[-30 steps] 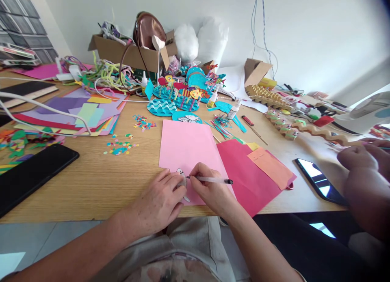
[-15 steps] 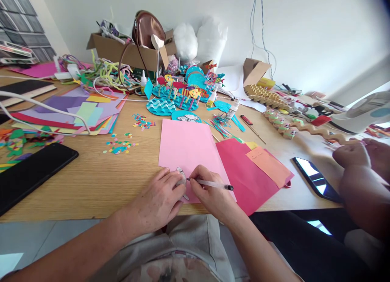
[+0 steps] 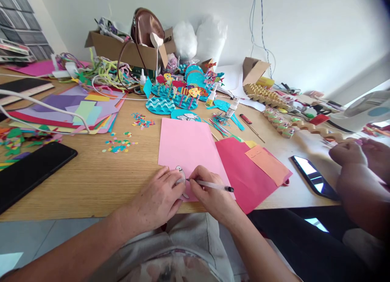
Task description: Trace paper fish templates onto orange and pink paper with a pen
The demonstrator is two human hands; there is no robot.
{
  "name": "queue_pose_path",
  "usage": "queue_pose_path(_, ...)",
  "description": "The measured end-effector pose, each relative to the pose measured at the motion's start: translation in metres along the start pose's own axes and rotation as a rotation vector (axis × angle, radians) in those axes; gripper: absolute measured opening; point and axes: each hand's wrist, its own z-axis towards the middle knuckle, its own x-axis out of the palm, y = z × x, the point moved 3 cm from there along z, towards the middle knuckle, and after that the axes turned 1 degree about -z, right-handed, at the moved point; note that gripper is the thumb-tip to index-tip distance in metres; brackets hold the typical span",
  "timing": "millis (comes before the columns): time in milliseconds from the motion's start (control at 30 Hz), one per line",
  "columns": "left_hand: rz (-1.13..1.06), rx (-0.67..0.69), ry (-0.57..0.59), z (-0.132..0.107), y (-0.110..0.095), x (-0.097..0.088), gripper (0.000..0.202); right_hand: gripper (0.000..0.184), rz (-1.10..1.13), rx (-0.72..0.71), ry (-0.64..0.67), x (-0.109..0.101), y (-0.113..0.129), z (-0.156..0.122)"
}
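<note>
A sheet of pink paper (image 3: pixel 186 141) lies at the table's front edge. On its lower left part rests a small white paper fish (image 3: pixel 179 170) with dark outlines, partly covered by my fingers. My left hand (image 3: pixel 161 194) presses the fish down, fingers bent and close together. Gripped in my right hand (image 3: pixel 211 194) is a pen (image 3: pixel 213 185) with a pale barrel and a black end. Its tip touches down at the fish's right edge.
Red paper (image 3: pixel 236 172) with an orange piece (image 3: pixel 268 164) lies right of the pink sheet. Paper dots (image 3: pixel 120 146) and a black phone (image 3: pixel 36 174) are left. Glue bottles (image 3: pixel 232 108) and blue crafts (image 3: pixel 160 106) stand behind. A co-worker's hands (image 3: pixel 350 154) are far right.
The view has shifted very slightly. Both hands stay in almost the same place, the left on the fish and the right with the pen at its edge.
</note>
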Motion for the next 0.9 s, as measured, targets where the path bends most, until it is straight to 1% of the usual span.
queue_pose_path(133,-0.001,0.004,-0.015,-0.001,0.000,0.000,0.023,0.009,-0.002,-0.003,0.005,0.001,0.000,-0.002)
queue_pose_path(300,0.001,0.004,-0.004,0.000,0.000,0.000,0.021,0.009,-0.002,0.001,0.010,0.001,0.002,-0.006)
queue_pose_path(633,-0.004,0.026,-0.038,-0.002,0.001,0.002,0.017,0.008,-0.013,0.012,0.008,0.002,0.006,-0.012)
queue_pose_path(900,0.002,0.022,-0.030,-0.001,0.002,0.001,0.014,0.008,0.018,-0.015,0.025,0.005,0.007,-0.019)
